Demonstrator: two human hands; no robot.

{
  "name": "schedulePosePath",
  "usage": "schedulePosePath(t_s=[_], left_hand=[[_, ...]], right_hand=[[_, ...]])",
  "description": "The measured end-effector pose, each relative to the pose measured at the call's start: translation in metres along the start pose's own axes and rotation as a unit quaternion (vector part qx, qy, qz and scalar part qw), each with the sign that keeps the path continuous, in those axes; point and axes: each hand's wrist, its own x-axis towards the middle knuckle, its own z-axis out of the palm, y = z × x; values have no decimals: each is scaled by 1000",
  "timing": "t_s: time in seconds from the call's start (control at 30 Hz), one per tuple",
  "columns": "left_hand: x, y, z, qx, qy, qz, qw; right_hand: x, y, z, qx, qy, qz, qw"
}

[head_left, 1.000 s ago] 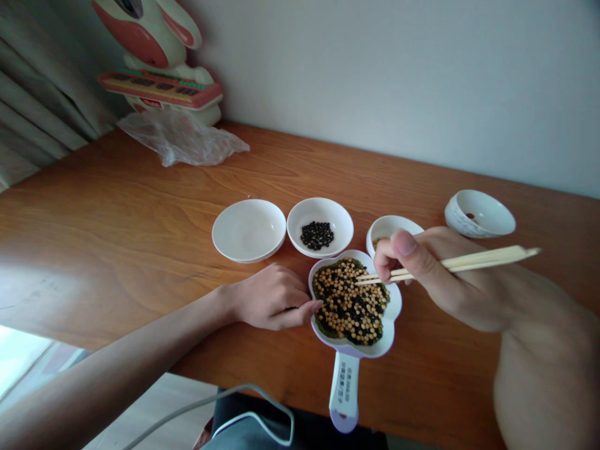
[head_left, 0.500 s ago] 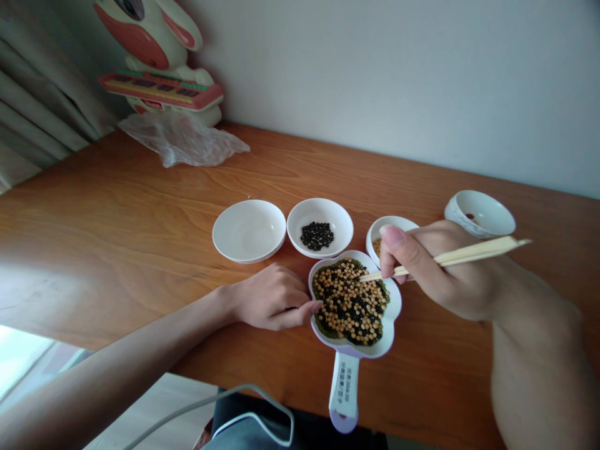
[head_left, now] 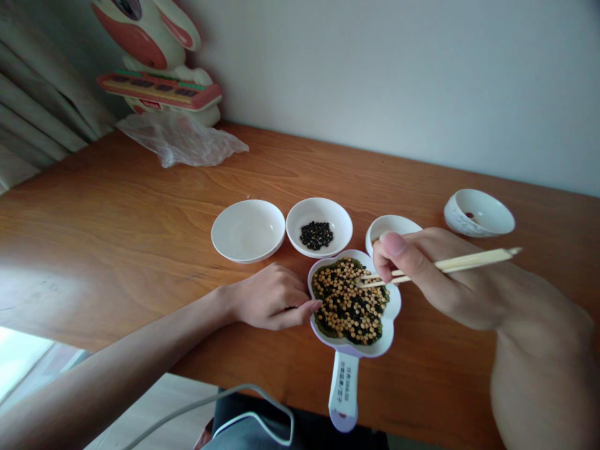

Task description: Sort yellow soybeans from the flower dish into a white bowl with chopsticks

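Observation:
A white flower-shaped dish [head_left: 392, 325] with a handle holds mixed yellow, black and green beans [head_left: 349, 303]. My right hand [head_left: 435, 278] is closed round a pair of wooden chopsticks [head_left: 450, 265] whose tips rest over the beans at the dish's upper right. My left hand [head_left: 272, 297] lies curled on the table, fingertips touching the dish's left rim. Behind stand an empty white bowl [head_left: 247, 230], a bowl with black beans [head_left: 319, 228], and a third bowl [head_left: 391, 226] partly hidden by my right hand.
A white cup [head_left: 478, 212] sits at the far right of the wooden table [head_left: 140, 219]. A crumpled clear plastic bag [head_left: 180, 139] and a red-and-white rabbit toy [head_left: 154, 56] stand at the back left by a curtain. A grey cable [head_left: 234, 400] hangs below the near edge.
The right hand with the chopsticks went up toward the third bowl, then came back down so the tips are over the beans again. The left hand has not moved.

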Motion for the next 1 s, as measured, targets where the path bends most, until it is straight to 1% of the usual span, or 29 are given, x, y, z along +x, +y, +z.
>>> schedulePosePath(t_s=[0.3,0.47,0.63,0.87,1.0], left_hand=[[1,0,0,5,-24,-8,1000],[1,1,-1,2,-15,-3,1000],[1,1,-1,2,-6,1,1000],[0,-1,1,5,-14,-5,1000],[-1,-2,1,1,-18,-8,1000]], right_hand=[[0,0,2,-16,-10,3,1000],[3,3,3,-21,19,-16,999],[7,5,4,-38,17,-25,999],[15,16,11,9,72,-76,994],[13,17,7,31,106,-99,989]])
